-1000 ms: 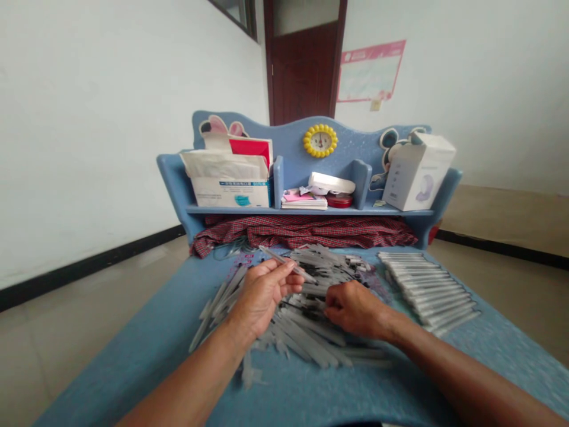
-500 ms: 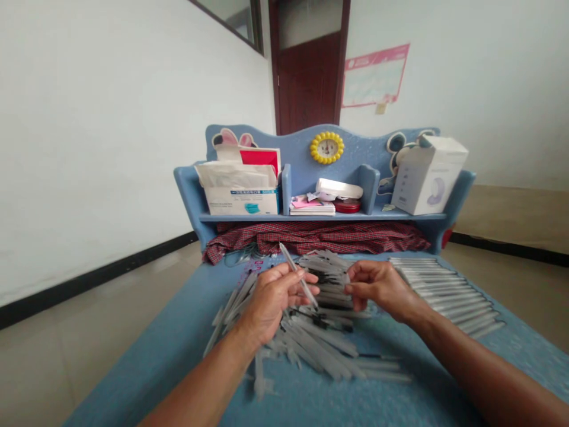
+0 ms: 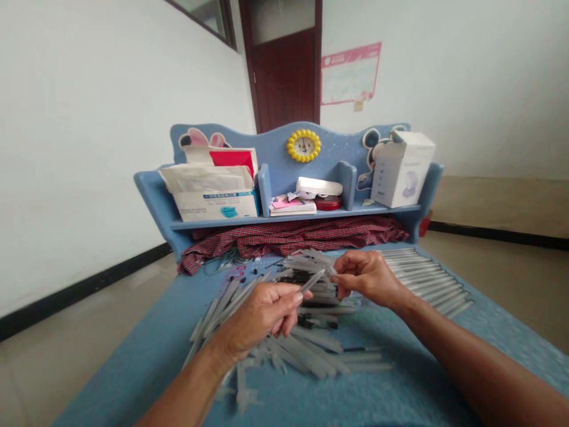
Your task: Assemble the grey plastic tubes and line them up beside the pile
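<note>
Over a loose heap of grey pen parts [image 3: 284, 332] on the blue desk [image 3: 391, 385], my two hands meet. My left hand [image 3: 262, 314] is closed round a thin grey pen barrel [image 3: 312, 280] that slants up to the right. My right hand [image 3: 367, 276] pinches at the barrel's upper end; what its fingertips hold is too small to make out. A neat row of finished grey pens [image 3: 422, 276] lies just right of my right hand.
At the desk's back stands a blue shelf [image 3: 293, 219] with a mask box [image 3: 216, 198], a yellow clock [image 3: 303, 145], notebooks, a red tin and a white carton [image 3: 402, 169]. A red checked cloth [image 3: 293, 234] lies under it. A dark door is behind.
My right hand has risen from the heap and come to the tip of the barrel. My left hand has turned the barrel from slanting down-right to slanting up-right.
</note>
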Demonstrator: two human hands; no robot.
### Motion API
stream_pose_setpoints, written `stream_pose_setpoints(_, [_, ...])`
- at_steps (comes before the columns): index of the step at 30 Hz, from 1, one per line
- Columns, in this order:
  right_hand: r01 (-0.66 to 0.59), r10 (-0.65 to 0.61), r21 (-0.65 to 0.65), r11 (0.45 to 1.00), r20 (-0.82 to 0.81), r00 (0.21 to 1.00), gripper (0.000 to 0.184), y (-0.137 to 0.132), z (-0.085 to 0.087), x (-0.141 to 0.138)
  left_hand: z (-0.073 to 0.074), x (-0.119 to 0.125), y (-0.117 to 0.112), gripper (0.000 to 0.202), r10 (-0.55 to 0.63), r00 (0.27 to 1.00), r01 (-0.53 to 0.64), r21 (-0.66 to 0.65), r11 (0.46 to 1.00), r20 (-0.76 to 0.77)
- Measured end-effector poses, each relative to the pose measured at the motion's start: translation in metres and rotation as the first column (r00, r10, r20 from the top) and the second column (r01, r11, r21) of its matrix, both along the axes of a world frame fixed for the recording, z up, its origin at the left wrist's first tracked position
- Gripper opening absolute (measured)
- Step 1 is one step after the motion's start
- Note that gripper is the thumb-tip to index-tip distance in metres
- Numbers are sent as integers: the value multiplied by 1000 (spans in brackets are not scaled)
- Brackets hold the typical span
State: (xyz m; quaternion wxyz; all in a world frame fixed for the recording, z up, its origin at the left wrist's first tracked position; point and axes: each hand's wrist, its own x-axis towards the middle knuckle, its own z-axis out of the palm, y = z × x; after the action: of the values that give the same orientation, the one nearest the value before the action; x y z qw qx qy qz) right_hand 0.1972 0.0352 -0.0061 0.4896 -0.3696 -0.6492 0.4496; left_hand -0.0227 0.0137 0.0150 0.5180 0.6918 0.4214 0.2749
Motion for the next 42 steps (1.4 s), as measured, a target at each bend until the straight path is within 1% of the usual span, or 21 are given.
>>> stream_pose_setpoints(5, [-26, 26, 13, 1000, 6, 1000, 28, -1, -1, 1, 0, -2, 0, 39, -60, 997, 59, -9, 998, -57])
stream_pose_setpoints(10, [-34, 26, 63, 997, 125, 992, 21, -3, -1, 3, 3, -3, 0, 39, -90, 989, 89, -9, 996, -116])
stream_pose_setpoints(17, [-45, -12, 169, 985, 324, 946, 7, -3, 1, 10, 6, -4, -1, 36, -98, 981, 97, -14, 995, -168])
stream_pose_setpoints(20, [-58, -30, 227, 972, 369, 929, 5, -3, 0, 11, 6, -5, -1, 35, -100, 978, 98, -19, 995, -182])
stream_pose_setpoints(24, [-96, -48, 322, 942, 412, 910, 7, -2, 0, 13, 4, -8, 0, 36, -122, 970, 120, -22, 992, -208])
stream_pose_setpoints(26, [-113, -43, 340, 934, 422, 906, 8, -3, 2, 14, 4, -9, 0, 36, -138, 966, 136, -24, 990, -219])
stream_pose_setpoints(28, [-136, -4, 309, 941, 414, 910, 7, -4, 4, 14, 4, -9, 0, 34, -161, 962, 156, -40, 987, -221])
stream_pose_setpoints(31, [-189, 118, 171, 967, 360, 926, 8, -5, 5, 13, 6, -8, 0, 34, -192, 959, 180, -79, 981, -206])
stream_pose_setpoints(34, [-241, 233, 3, 971, 237, 943, 13, -5, 3, 10, 6, -7, 0, 33, -201, 961, 186, -93, 978, -190])
stream_pose_setpoints(36, [-278, 285, -65, 958, 144, 948, 16, -5, 0, 9, 5, -7, 0, 32, -194, 964, 180, -90, 980, -183])
stream_pose_setpoints(39, [-349, 353, -108, 931, 19, 936, 19, -4, -3, 7, 4, -5, 0, 30, -175, 971, 161, -96, 982, -165])
stream_pose_setpoints(42, [-378, 374, -93, 921, -55, 926, 19, -4, -5, 6, 1, -3, 0, 28, -158, 980, 145, -107, 984, -125])
